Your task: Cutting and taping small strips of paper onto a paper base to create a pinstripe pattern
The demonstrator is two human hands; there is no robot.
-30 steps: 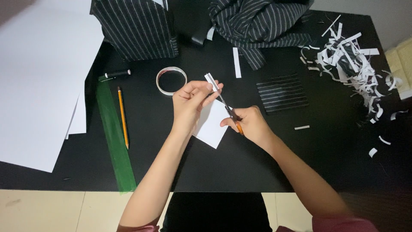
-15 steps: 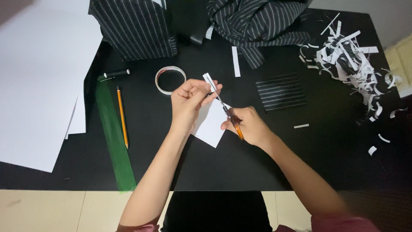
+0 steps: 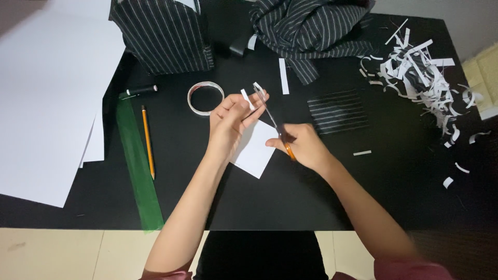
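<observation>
Two hands work over the black table (image 3: 394,197): the left hand (image 3: 231,122) pinches one white paper piece (image 3: 257,150), the right hand (image 3: 303,145) grips one pair of orange-handled scissors (image 3: 272,116) cutting its upper edge. One pencil (image 3: 148,140), one tape ring (image 3: 205,97) and one green ruler (image 3: 137,166) lie left.

White paper (image 3: 257,150), orange-handled scissors (image 3: 277,127), green ruler (image 3: 137,166), black table (image 3: 218,186).
</observation>
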